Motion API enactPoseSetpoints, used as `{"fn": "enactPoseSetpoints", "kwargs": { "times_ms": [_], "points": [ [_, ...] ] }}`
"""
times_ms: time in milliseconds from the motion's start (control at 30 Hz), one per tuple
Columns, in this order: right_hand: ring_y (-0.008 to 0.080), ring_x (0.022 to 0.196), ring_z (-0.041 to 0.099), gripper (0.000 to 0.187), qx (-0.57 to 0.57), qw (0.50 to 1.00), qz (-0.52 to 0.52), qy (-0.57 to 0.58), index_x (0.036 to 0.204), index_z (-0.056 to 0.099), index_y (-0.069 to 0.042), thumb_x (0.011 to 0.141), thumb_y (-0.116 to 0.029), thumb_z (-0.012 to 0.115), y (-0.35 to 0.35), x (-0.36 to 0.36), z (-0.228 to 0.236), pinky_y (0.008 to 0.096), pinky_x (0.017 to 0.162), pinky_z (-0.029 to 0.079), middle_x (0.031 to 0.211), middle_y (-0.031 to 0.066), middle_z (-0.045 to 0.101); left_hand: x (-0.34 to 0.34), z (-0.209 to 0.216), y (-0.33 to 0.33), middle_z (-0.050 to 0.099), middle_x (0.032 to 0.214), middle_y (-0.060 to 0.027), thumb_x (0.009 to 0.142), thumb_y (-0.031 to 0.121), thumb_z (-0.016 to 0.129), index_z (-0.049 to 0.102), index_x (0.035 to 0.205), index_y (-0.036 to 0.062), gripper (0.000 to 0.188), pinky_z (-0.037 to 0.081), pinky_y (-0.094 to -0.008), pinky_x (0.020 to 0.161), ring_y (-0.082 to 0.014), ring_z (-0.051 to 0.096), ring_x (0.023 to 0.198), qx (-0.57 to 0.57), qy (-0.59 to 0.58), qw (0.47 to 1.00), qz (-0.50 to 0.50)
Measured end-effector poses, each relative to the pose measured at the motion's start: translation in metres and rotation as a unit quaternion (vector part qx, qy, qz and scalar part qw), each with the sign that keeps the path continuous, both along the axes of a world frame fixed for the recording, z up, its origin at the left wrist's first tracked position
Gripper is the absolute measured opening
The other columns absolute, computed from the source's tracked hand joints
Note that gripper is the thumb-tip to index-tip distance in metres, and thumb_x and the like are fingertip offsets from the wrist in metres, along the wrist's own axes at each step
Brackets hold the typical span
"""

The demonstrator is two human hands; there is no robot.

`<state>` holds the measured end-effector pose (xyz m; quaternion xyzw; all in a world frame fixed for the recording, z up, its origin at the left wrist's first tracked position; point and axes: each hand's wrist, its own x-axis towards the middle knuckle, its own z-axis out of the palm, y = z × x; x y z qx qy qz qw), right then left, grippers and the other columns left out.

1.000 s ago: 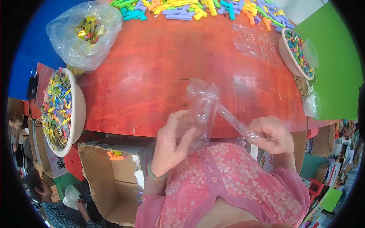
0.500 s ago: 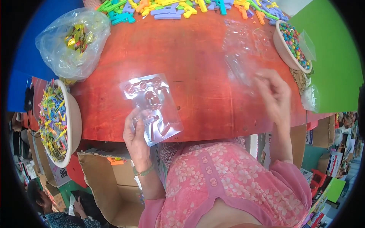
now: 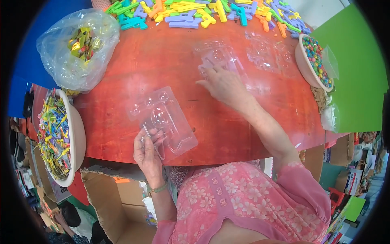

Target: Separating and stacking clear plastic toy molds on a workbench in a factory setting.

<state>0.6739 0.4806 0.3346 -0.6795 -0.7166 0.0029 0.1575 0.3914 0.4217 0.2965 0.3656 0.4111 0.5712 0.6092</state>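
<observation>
Right hand [image 3: 222, 83] now on red table [image 3: 122, 81], perhaps touching blisters [image 3: 219, 59]

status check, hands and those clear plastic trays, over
Left hand grips clear moulded plastic blister tray at near table edge. Right hand flat on stack of clear plastic trays mid-table. Nothing between them.

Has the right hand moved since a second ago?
Yes. The right hand has gone from the near table edge out across the red table to the clear trays near the far foam shapes.
</observation>
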Motion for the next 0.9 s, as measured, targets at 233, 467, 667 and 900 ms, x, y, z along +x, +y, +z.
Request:
{"fn": "enactPoseSetpoints", "kwargs": {
  "times_ms": [233,467,667,900],
  "points": [
    [0.0309,0.13,0.039,0.045,0.067,0.993,0.063,-0.078,0.126,0.056,-0.015,0.088,-0.039,0.061,0.061,0.049,-0.006,0.0488,0.103,0.031,0.135,0.0069,0.05,0.003,-0.002,-0.003,0.059,0.11,-0.0164,0.098,0.007,0.045,0.045,0.128,-0.0041,0.031,0.055,-0.0386,0.085,-0.0252,0.063,0.098,0.029,0.006,0.999,-0.014],
    [0.0313,0.129,0.041,0.051,0.06,0.995,0.012,-0.079,0.129,0.053,-0.019,0.088,-0.049,0.057,0.087,0.056,-0.027,0.0536,0.104,0.027,0.137,0.0057,0.05,0.007,-0.003,0.005,0.059,0.11,-0.0154,0.098,0.006,0.046,0.046,0.128,-0.0037,0.031,0.054,-0.0368,0.085,-0.0221,0.063,0.097,0.02,0.013,1.0,-0.017],
    [0.0301,0.116,0.054,0.046,0.105,0.993,0.01,-0.057,0.12,0.058,-0.015,0.087,-0.046,0.057,0.116,0.085,-0.024,0.0488,0.096,0.04,0.123,0.0082,0.059,0.002,0.005,-0.001,0.061,0.11,-0.0087,0.097,0.007,0.051,0.051,0.126,-0.0008,0.03,0.05,-0.0297,0.087,-0.0144,0.059,0.099,-0.006,0.01,1.0,-0.004],
    [0.0297,0.12,0.051,0.047,0.032,0.997,-0.068,-0.034,0.132,0.052,-0.015,0.092,-0.038,0.055,0.112,0.119,-0.037,0.0448,0.102,0.036,0.127,0.0109,0.057,0.004,-0.019,-0.001,0.06,0.115,-0.0083,0.099,0.009,0.047,0.047,0.131,0.0022,0.032,0.05,-0.0309,0.088,-0.0147,0.059,0.103,0.022,-0.003,0.998,-0.056]
  ]
}}
